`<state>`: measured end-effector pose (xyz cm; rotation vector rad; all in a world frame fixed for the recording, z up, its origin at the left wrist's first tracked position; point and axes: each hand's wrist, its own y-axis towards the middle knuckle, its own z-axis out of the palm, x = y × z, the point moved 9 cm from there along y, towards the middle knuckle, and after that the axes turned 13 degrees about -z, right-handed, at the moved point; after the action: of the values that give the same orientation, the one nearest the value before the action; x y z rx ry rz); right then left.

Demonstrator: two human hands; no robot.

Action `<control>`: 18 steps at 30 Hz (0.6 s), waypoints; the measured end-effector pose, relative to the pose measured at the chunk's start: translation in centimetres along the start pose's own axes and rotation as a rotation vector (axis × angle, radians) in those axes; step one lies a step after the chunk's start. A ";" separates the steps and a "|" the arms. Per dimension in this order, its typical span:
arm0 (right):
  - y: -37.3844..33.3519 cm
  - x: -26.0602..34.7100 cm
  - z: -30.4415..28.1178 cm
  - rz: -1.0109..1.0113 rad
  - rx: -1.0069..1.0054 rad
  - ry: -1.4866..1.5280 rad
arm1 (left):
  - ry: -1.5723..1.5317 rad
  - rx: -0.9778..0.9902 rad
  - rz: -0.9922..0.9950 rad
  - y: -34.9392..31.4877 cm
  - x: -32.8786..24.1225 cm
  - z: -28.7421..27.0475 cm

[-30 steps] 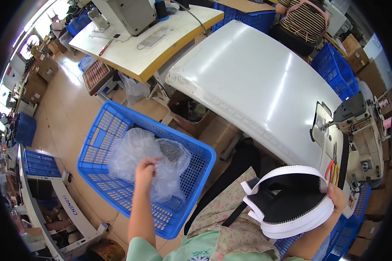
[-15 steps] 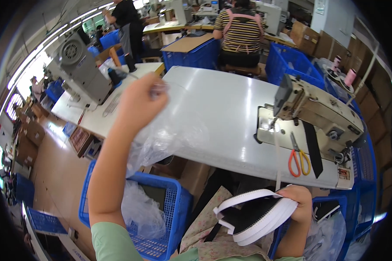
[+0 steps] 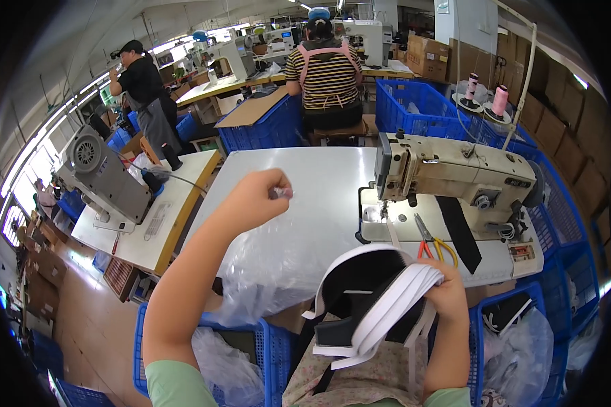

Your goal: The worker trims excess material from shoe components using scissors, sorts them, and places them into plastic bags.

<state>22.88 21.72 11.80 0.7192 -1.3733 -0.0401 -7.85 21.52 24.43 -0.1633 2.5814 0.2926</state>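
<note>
The left sleeve [image 3: 178,384] and right sleeve [image 3: 448,397] I see are short, plain mint green, stopping above the elbow, with a beige apron [image 3: 380,383] in tiny pinkish floral print. Left hand [image 3: 251,199] and right hand [image 3: 448,288] are bare.

Sewing workshop: machines [image 3: 468,169], thread cones [image 3: 500,102]

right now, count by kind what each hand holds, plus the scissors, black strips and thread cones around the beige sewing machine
Clear plastic bag, left hand: 1
White-edged black bundle, right hand: 1, layers too close to count
Pair of scissors: 1
Black strip: 1
Thread cones behind the beige sewing machine: 2
Total: 6
</note>
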 end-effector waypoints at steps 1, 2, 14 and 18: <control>0.4 -0.1 -0.5 -0.001 -0.016 0.049 | -0.042 0.102 -0.073 -0.6 1.0 0.7; 0.9 -0.2 -1.1 -0.001 -0.031 0.099 | -0.085 0.204 -0.149 -1.4 1.9 1.5; 2.9 -1.1 2.8 0.130 0.217 0.122 | -0.726 0.590 -0.324 -10.4 0.1 13.4; 2.7 -2.6 2.9 0.164 0.111 0.067 | -1.247 0.599 -0.508 -12.6 2.1 15.8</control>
<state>18.70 23.67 10.90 0.6919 -1.3734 0.1896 0.41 12.99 7.93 -0.2852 1.2353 -0.4494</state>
